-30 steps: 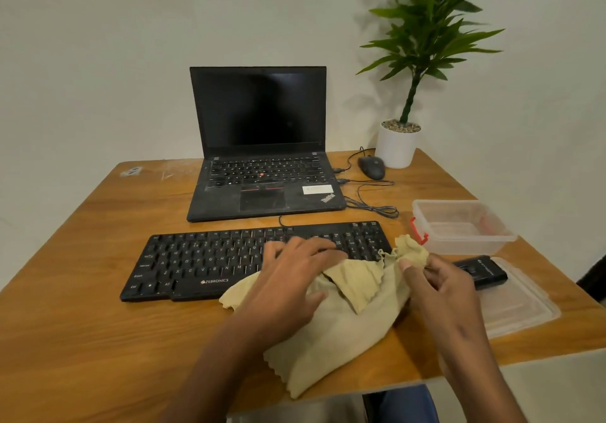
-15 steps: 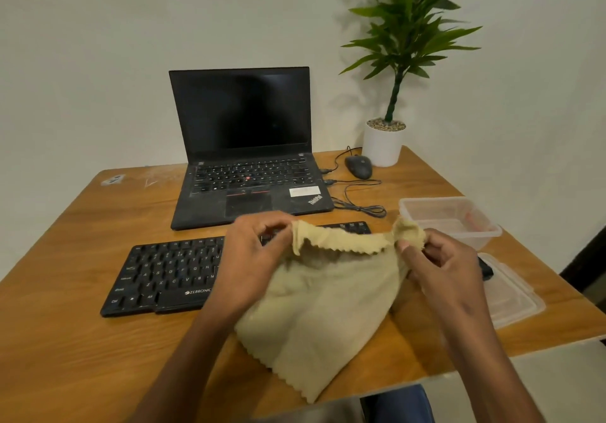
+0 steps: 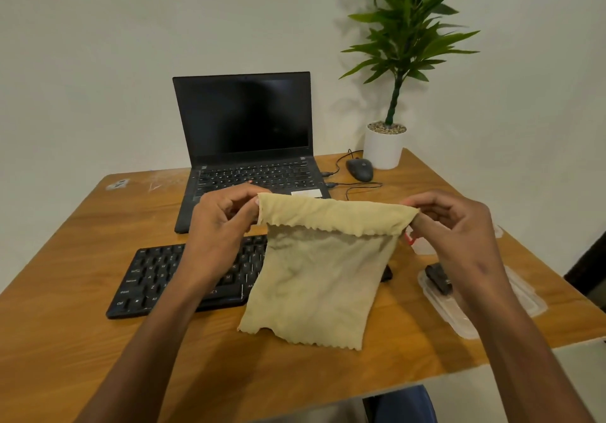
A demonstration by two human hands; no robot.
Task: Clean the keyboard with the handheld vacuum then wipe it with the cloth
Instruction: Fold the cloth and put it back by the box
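Observation:
A beige cloth with scalloped edges hangs spread in the air above the table, its top folded over. My left hand pinches its upper left corner and my right hand pinches its upper right corner. Behind and below it lies the black keyboard; the cloth and my left forearm hide its right half. The black handheld vacuum rests on a clear lid at the right, partly covered by my right wrist.
An open black laptop stands behind the keyboard on the wooden table. A mouse with cables and a potted plant sit at the back right. The clear plastic lid lies near the right edge.
Both hands lifted the cloth off the keyboard and table, moved apart and stretched it out in the air. The camera view shifted, so the table appears further right.

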